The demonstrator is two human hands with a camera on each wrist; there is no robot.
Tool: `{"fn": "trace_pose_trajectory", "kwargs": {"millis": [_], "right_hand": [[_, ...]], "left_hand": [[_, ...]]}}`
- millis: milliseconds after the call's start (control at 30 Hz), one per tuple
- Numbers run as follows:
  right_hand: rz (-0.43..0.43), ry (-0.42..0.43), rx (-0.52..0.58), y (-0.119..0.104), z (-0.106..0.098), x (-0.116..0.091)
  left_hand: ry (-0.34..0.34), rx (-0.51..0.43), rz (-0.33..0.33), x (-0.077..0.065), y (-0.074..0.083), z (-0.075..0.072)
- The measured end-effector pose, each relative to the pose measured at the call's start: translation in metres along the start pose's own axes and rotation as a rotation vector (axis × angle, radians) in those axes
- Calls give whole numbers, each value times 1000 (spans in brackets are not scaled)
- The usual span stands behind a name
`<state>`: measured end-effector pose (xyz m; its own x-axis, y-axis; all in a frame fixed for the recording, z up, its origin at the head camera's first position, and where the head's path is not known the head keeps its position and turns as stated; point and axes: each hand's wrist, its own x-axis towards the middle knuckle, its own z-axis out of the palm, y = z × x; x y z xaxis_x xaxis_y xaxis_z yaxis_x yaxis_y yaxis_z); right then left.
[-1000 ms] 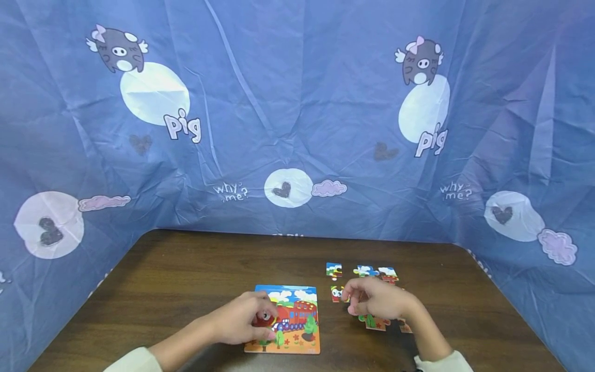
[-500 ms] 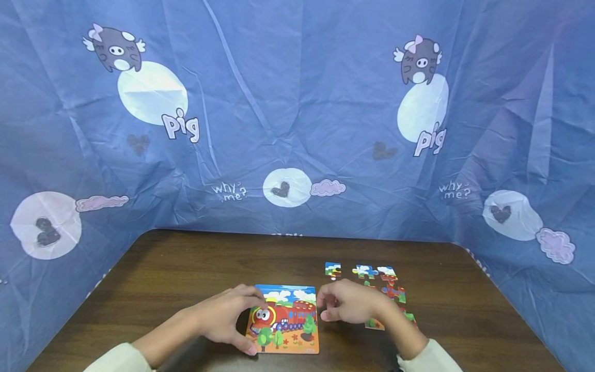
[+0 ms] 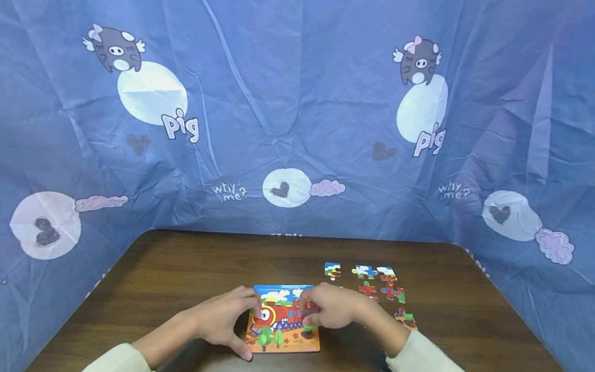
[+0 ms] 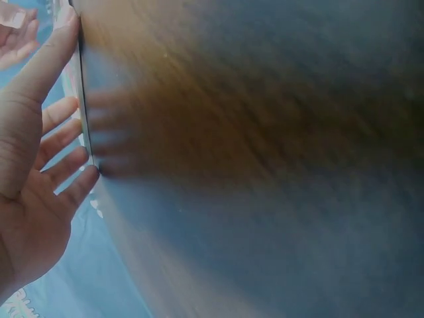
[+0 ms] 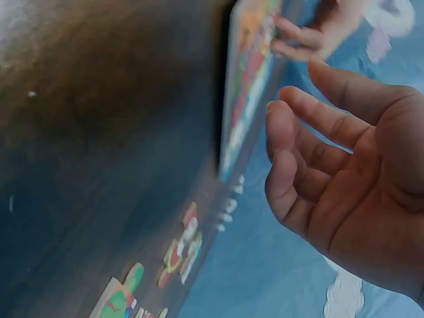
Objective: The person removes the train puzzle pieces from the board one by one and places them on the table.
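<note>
A square picture board (image 3: 290,343) with a red train on it lies flat on the table. My left hand (image 3: 223,315) is at its left side, thumb by the lower left corner and the other fingers reaching over the upper left of the picture. In the left wrist view, the fingers of this hand (image 4: 36,218) are spread and fairly straight. Over the board's right edge is my right hand (image 3: 332,306), overlapping the train's rear. Seen from the right wrist, that hand (image 5: 344,179) has loosely bent fingers with nothing between them.
Several loose jigsaw pieces lie right of the board, among them a sky-coloured corner piece (image 3: 332,269), a cloud piece (image 3: 364,272) and a red piece (image 3: 393,292). My right forearm hides some. A blue printed cloth (image 3: 297,129) encloses the dark wooden table (image 3: 209,263).
My right hand has moved left from above the loose pieces to the board's right side. My left hand has drawn back from across the picture to its left edge, uncovering the train's face.
</note>
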<state>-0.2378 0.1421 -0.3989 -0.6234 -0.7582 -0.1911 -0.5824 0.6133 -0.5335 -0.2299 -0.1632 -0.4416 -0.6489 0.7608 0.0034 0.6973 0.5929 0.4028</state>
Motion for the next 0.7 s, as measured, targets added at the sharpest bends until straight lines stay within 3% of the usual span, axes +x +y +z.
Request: {"fn": "trace_pose_trajectory", "kwargs": {"millis": [333, 700], "right_hand": [[-100, 27, -141, -12, 26, 25], [-215, 90, -279, -17, 40, 36]], "left_hand": [[20, 29, 25, 0, -1, 2], [60, 51, 59, -1, -3, 7]]}}
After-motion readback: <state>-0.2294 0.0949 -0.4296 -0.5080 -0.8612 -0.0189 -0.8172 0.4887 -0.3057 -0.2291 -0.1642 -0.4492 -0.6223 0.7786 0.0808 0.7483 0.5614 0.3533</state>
